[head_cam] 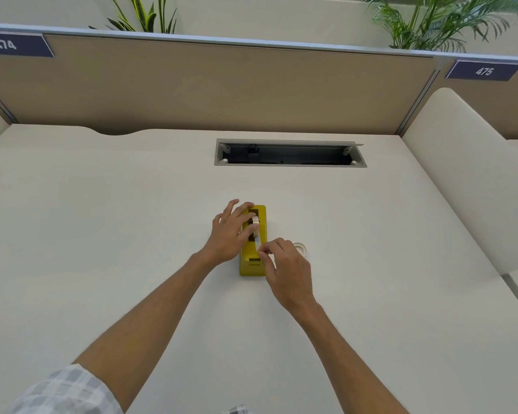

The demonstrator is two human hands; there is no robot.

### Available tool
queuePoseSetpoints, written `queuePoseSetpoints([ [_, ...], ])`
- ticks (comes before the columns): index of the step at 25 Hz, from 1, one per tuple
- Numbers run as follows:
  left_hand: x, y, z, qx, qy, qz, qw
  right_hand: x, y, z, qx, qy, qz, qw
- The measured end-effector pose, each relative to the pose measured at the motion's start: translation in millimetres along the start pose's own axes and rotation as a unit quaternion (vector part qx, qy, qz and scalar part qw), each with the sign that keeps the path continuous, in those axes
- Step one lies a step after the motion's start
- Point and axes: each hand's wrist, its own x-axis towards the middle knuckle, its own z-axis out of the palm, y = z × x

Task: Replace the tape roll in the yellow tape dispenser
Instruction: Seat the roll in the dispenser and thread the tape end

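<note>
The yellow tape dispenser (253,264) stands on the white desk (102,234), its cutter end toward me. A tape roll (254,224) sits in its well. My left hand (229,231) rests on the dispenser's left side, thumb and fingers against the roll. My right hand (287,270) pinches the free end of a clear tape strip (257,242) that runs from the roll toward the cutter. A second clear tape roll (301,248) lies flat on the desk just right of the dispenser, partly hidden behind my right hand.
An open cable slot (290,153) is set into the desk beyond the dispenser. A tan partition (222,85) closes the back, a rounded white side panel (467,174) the right. Plants stand behind the partition.
</note>
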Motion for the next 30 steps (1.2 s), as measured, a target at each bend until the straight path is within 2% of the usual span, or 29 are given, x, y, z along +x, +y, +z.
queuePoseSetpoints([
  [9, -1, 0, 5, -0.113, 0.011, -0.018, 0.993, -16, -3, 2, 0.003, 0.000, 0.004, 1.000],
  [22, -13, -2, 8, -0.160, 0.001, -0.044, 0.986, -24, 1, 10, 0.029, 0.016, 0.016, 0.999],
  [30, -25, -7, 17, -0.153, -0.006, -0.045, 0.987, -24, 2, 14, 0.056, 0.012, 0.039, 0.998],
])
